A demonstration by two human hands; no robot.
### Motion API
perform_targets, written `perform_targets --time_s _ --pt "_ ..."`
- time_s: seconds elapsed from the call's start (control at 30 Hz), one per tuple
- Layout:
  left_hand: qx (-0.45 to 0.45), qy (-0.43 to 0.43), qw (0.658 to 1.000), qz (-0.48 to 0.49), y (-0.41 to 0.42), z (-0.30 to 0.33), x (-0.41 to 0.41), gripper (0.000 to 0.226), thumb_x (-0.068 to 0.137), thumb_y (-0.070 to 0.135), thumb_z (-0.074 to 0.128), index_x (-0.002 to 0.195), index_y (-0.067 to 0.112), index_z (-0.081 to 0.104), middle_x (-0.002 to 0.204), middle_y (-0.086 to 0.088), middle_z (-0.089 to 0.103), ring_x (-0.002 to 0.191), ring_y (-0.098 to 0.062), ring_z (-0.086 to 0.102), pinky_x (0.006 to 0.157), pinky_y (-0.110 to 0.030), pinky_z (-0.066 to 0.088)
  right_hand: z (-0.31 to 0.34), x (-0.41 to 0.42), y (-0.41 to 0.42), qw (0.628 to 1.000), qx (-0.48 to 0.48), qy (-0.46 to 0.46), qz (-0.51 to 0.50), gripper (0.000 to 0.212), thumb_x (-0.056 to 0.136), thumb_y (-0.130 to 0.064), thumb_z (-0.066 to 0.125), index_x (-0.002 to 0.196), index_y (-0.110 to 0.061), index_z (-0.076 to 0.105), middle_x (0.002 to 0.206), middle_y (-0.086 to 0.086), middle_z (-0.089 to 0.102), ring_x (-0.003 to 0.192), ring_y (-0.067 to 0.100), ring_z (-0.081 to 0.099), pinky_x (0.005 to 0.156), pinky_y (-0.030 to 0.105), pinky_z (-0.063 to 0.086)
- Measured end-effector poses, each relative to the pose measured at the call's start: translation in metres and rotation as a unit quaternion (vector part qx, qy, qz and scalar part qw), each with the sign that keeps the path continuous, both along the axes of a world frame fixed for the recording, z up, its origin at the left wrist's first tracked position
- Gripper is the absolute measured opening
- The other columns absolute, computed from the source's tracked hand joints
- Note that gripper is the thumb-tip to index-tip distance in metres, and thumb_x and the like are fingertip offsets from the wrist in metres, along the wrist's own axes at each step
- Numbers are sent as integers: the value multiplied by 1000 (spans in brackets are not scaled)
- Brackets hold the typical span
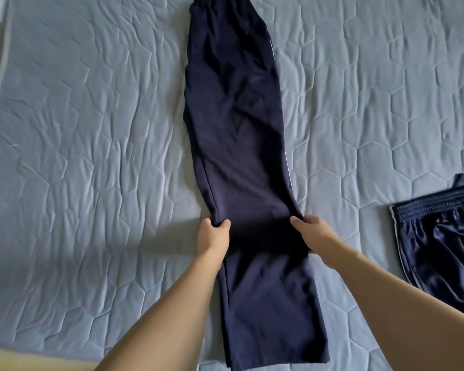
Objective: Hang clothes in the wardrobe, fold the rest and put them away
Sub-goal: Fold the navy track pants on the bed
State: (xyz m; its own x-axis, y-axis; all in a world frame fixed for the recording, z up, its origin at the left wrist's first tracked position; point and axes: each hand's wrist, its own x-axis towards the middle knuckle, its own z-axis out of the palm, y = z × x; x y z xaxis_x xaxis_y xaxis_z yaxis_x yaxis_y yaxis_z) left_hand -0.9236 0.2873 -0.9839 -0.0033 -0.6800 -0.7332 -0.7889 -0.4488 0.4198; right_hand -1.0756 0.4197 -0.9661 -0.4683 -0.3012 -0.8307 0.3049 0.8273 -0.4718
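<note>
**On the bed, halfway along the trousers: what can spoil this fold**

On the bed (91, 129), the dark navy trousers (236, 124) lie flat and long, already doubled leg on leg. The waist end is far from me at the top and the hems are near me at the bottom edge. My left hand (213, 236) pinches the left edge of the cloth about the middle of its length, thumb and fingers closed on the fabric. My right hand (310, 231) does the same on the right edge, fingers curled around it. Between my two hands the cloth is a little gathered and darker, so I think a cross fold begins there.

What I fear first is that the two layers slip against each other. I hold only the edges, and if one hand has caught only the upper leg, the lower one stays behind and the fold comes out crooked.

Second, the trousers are not straight. They bend to the left toward the waist, so a fold made here may not bring hems to waist evenly, and one corner will stick out.

Third, the wrinkles in the upper part, if I press them under the fold, will stay as creases.

Beside me on the right, well apart from the trousers, lie shiny navy shorts (442, 236) with a white trim. If I swing the cloth wide to that side, I may drag or cover them.

The quilted bed cover is soft, so it may also grip the fabric and pull it when I lift.
</note>
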Motion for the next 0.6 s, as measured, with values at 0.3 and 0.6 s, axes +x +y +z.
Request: perform_targets --time_s 0.3,0.6 --pt "11 -1 1000 24 8 -9 20 56 100 37 44 146 8 33 149 -9 38 136 -28 37 111 -37 31 -14 0 4 993 30 93 61 28 88 -36 62 88 -9 58 81 3 58 75 21 55 61 27 39" --pt "161 24 987 12 70 8 76 29 89 24 66 113 10 61 102 -2 68 84 -14 60 71 -28 50 -22 69 82 994 92 -24 47 35 81 -33 72 103 -9 62 95 4 66 87 22 63 82 36 51"
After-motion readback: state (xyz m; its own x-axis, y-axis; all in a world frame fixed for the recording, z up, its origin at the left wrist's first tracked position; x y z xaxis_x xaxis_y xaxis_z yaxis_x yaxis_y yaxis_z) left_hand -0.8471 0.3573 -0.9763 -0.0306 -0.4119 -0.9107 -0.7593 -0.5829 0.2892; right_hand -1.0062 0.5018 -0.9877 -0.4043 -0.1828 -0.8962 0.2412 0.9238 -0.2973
